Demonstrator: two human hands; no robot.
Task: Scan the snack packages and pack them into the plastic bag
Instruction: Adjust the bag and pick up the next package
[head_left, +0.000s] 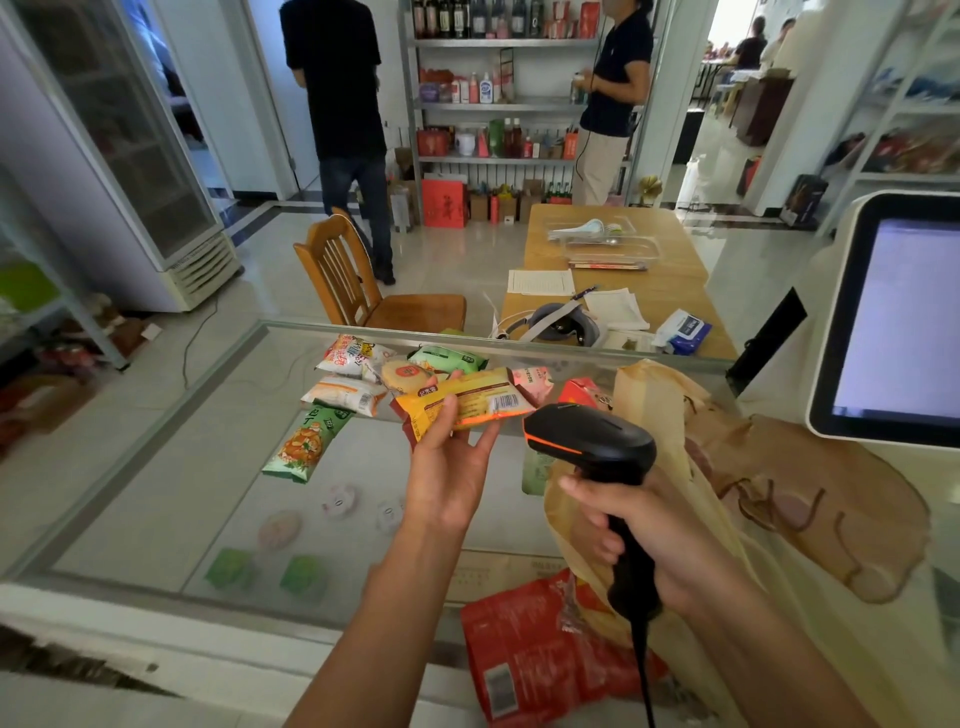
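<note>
My left hand (451, 462) holds a long yellow snack package (470, 402) above the glass counter, its barcode side turned up. My right hand (649, 535) grips the handle of a black barcode scanner (589, 439) whose head sits just right of the package's barcode end. A tan translucent plastic bag (779, 499) lies on the counter behind and to the right of the scanner. Several more snack packages (353, 379) lie in a cluster at the counter's far edge, with a green one (306, 441) nearer to me. A red package (540, 649) lies near the front edge.
A checkout screen (898, 322) stands at the right edge of the glass counter (156, 457). Beyond the counter are a wooden chair (363, 291), a wooden table (613, 249) with papers, goods shelves (498, 104) and two people standing. A fridge (114, 156) is at the left.
</note>
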